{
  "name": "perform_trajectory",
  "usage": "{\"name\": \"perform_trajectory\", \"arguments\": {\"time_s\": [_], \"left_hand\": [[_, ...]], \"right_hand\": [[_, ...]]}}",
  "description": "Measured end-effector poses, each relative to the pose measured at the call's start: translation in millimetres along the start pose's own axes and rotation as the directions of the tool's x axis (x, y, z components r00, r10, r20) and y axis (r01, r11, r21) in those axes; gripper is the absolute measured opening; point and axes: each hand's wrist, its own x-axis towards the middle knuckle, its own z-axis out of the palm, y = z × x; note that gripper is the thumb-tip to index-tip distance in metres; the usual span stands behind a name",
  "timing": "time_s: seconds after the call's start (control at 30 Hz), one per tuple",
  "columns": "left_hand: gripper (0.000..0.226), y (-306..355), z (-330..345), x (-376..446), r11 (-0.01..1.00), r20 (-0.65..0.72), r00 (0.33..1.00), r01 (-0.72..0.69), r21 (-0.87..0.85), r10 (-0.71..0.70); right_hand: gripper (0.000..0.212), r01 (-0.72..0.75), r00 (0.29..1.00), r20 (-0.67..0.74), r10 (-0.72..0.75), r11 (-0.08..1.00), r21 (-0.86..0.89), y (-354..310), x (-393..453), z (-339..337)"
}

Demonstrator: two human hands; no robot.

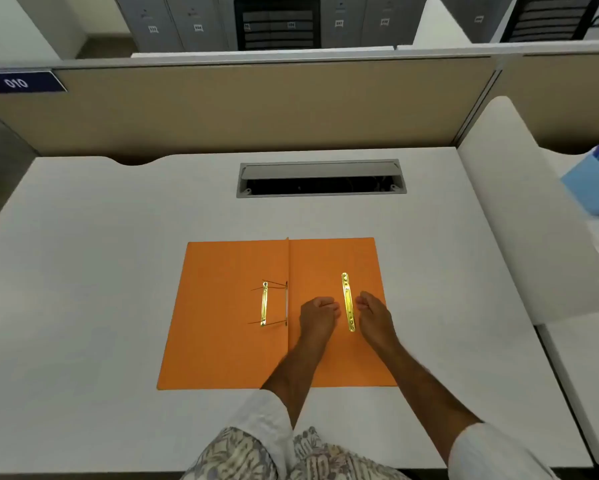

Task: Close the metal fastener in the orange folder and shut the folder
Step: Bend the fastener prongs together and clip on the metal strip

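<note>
Head view: loose metal strip (347, 301) on the open orange folder (228, 327), between two empty hands.
The left hand (317, 315) and right hand (374, 315) flank it, fingers loosely curled, gripping nothing. It looks thin, light and slippery; pinch its ends. The pronged base (273, 303) lies leftward, beyond the crease, on the white desk (100, 271).

Left hand (317, 315) and right hand (374, 313) side by side, fingers curled, empty.

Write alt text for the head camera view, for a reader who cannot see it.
An orange folder lies open on a white desk, and a person's left hand and right hand rest on its right half, either side of a loose gold metal strip. A metal fastener with prongs sits on the left half near the fold.
</note>
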Motion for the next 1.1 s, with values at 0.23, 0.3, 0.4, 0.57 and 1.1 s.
{"name": "perform_trajectory", "arguments": {"time_s": [0.23,0.3,0.4,0.57,1.1], "left_hand": [[0.023,0.6,14.6,9.0,0.995,-0.013,0.997,0.07,-0.069,-0.071],[0.022,0.4,15.1,10.7,0.993,-0.016,0.996,0.083,-0.078,-0.085],[0.022,-1.8,15.1,15.8,0.995,-0.047,0.996,0.079,-0.059,-0.082],[0.016,-2.7,21.6,18.9,0.991,-0.085,0.996,-0.002,0.135,0.014],[0.022,4.3,-2.2,24.9,0.962,-0.016,0.996,-0.081,0.262,0.088]], "right_hand": [[0.021,-0.002,1.0,0.016,0.003,0.999,-0.035,-3.3,-0.2,7.2],[0.023,0.002,1.0,0.007,-0.002,1.0,-0.031,-3.5,-0.2,8.9],[0.024,-0.009,1.0,0.019,0.01,1.0,-0.01,-3.3,-0.6,8.4],[0.022,-0.019,1.0,0.021,0.019,1.0,0.022,-0.5,-0.4,8.4],[0.031,-0.06,0.998,-0.023,0.064,0.988,0.145,-6.9,3.3,12.6]]}}
